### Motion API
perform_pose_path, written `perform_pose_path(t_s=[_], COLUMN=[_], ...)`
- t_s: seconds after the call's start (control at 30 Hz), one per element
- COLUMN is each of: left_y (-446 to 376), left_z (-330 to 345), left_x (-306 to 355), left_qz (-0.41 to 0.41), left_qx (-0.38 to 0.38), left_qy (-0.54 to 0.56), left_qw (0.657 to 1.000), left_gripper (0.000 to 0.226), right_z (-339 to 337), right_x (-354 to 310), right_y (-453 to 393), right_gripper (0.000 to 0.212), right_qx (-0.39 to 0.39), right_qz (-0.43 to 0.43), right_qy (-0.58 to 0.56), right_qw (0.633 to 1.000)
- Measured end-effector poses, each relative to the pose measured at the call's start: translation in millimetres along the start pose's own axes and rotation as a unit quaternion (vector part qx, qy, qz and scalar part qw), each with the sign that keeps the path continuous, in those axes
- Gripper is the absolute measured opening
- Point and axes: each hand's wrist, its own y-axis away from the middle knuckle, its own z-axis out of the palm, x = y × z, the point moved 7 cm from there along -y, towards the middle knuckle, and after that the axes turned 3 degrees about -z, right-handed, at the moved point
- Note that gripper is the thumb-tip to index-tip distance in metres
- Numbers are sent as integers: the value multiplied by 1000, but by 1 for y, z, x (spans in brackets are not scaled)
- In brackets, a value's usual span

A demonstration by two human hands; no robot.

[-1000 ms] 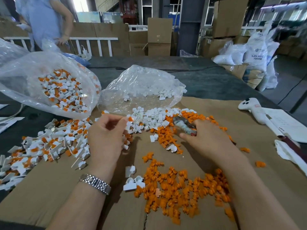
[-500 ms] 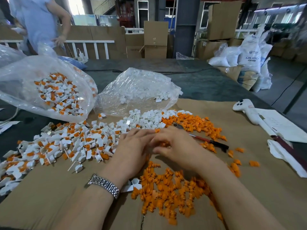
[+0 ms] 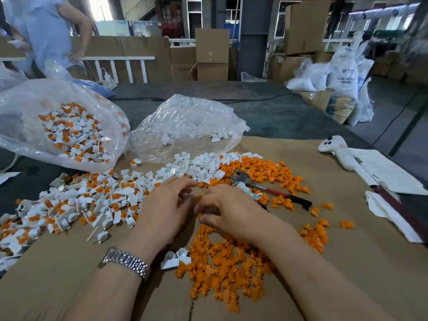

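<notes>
My left hand (image 3: 168, 206) and my right hand (image 3: 231, 210) meet fingertip to fingertip over the brown cardboard sheet (image 3: 69, 288). A small orange plug (image 3: 198, 198) shows between their curled fingers; the rest of what they hold is hidden. Loose orange plugs (image 3: 227, 272) lie in a heap just below my hands, and more orange plugs (image 3: 264, 170) lie beyond. White caps (image 3: 199, 165) are piled ahead. Joined white-and-orange pieces (image 3: 76, 202) spread out to the left. Two white caps (image 3: 176, 258) lie by my left wrist.
Red-and-black-handled pliers (image 3: 268, 188) lie right of my hands. One clear bag (image 3: 69, 133) holds joined pieces, another clear bag (image 3: 185, 126) white caps. A white handle-shaped device (image 3: 333, 147), papers (image 3: 389, 172) and a cloth (image 3: 389, 212) lie at right. A person (image 3: 46, 31) stands far left.
One second ago my right hand held the pliers and my left hand reached into the white caps. The pliers now lie on the cardboard and both hands have come together.
</notes>
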Motion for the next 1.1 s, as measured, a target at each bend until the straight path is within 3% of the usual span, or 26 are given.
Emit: perform_pose_path(t_s=[0.1,0.2,0.27,0.37,0.6,0.8,0.97,1.1], left_y=[0,1,2,5,7,6,7,7], left_z=[-4,-1,4,15,22,20,18,18], left_x=[-3,-15,-23,-19,-7,-2,-2,-1], left_qz=[-34,-116,-184,-227,-238,-219,-213,-203], left_qx=[2,-32,-69,-122,-156,-162,-155,-147], left_qy=[84,218,361,556,657,649,649,640], left_qw=[996,968,912,790,698,711,714,726], left_gripper=[26,22,18,24,27,31,27,23], right_z=[-8,-24,-33,-38,-50,-48,-55,-59], right_x=[5,18,25,26,23,16,15,5], right_y=[4,7,10,13,17,16,18,21], right_gripper=[12,7,5,7,27,10,13,7], right_qx=[40,98,134,159,205,175,191,234], right_qz=[26,85,107,95,57,27,16,-1], right_qy=[-21,-90,-201,-319,-391,-397,-369,-231], right_qw=[999,987,965,929,895,901,910,944])
